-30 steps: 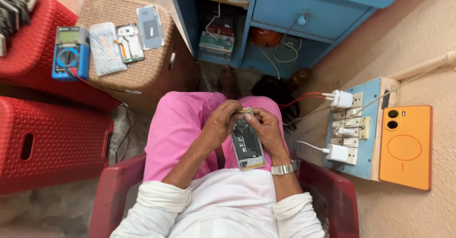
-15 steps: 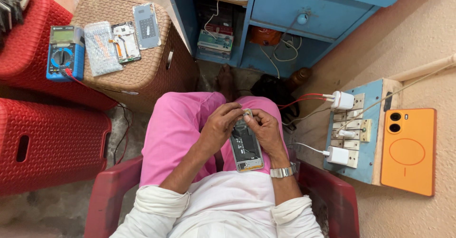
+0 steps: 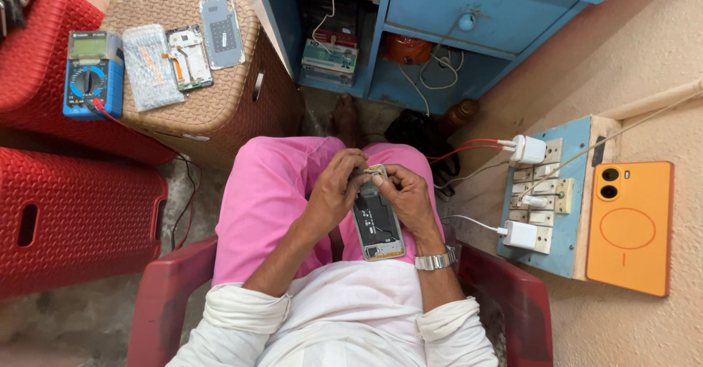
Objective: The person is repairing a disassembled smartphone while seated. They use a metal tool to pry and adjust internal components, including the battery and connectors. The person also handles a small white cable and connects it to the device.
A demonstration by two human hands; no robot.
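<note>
- Bare metal and circuitry show on the opened mobile phone with its back cover off (image 3: 377, 217), which lies lengthwise above the lap on the pink trousers (image 3: 271, 199), its top end pointing away from the body.
- The left hand (image 3: 333, 191) clasps the phone's upper left edge, fingers curled shut around it; the right hand (image 3: 406, 195) grips the upper right, thumb and forefinger pinched at the top corner on something too small to make out.
- Compared with half a second ago and a second ago, the hands and phone sit in nearly the same pose; only the view has drifted slightly, so the work at the top end looks like fine, slow handling.
- A silver wristwatch (image 3: 435, 260) sits on the right wrist.
- To the right, well apart, a blue wooden switchboard with white chargers plugged in (image 3: 545, 191) carries an orange phone (image 3: 630, 228) beside it.
- Ahead on the left, a brown woven stool serving as a worktop (image 3: 212, 111) bears a blue multimeter (image 3: 93, 74), a bubble-wrap pouch (image 3: 150, 67) and two dismantled phone parts (image 3: 189, 56).
- Red plastic stools (image 3: 80, 213) stand at the left; a blue cabinet (image 3: 469, 16) stands ahead. Nothing lies between the hands and the phone.
</note>
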